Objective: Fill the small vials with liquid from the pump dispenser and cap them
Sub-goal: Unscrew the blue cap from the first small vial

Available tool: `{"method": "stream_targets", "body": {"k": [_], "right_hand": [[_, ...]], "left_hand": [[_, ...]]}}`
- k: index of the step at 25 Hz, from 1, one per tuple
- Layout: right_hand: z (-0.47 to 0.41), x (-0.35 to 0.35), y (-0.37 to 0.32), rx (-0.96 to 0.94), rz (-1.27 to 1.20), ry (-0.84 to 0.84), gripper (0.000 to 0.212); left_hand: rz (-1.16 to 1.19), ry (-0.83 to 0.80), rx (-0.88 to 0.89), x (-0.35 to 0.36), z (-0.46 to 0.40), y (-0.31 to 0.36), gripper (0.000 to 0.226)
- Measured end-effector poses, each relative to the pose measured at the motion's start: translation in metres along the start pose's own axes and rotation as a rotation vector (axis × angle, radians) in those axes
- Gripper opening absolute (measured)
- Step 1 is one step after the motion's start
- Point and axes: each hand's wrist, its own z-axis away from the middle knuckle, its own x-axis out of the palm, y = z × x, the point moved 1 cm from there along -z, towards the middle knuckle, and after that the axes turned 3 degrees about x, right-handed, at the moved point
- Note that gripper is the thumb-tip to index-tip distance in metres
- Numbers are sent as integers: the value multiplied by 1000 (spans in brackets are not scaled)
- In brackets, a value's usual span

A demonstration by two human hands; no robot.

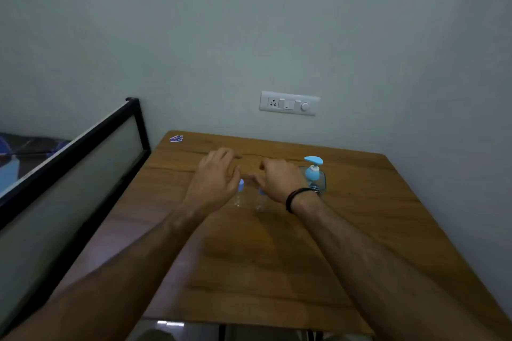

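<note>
Two small clear vials stand side by side on the wooden table (249, 263). The left vial (239, 198) has a pale blue cap, partly covered by my left hand (214, 178), whose fingers are spread and relaxed just above it. The right vial (260, 202) is partly hidden at its top by my right hand (277, 177), whose fingers curl loosely over it; whether they touch it is unclear. A clear pump dispenser (314, 174) with a light blue pump head stands to the right of my right hand. A dark band circles my right wrist.
A small blue-and-white packet (176, 138) lies at the table's far left corner. A wall switch plate (289, 103) sits above the table's back edge. A black-framed panel (83, 152) runs along the table's left side. A wall borders the right side.
</note>
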Motion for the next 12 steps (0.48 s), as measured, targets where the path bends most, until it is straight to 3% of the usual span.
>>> {"method": "stream_targets", "body": {"k": [6, 12], "right_hand": [[24, 4, -1, 84, 20, -91, 29], [43, -20, 2, 31, -269, -263, 23]], "left_hand": [[17, 31, -127, 10, 54, 28, 20], [212, -72, -324, 45, 82, 42, 38]]}}
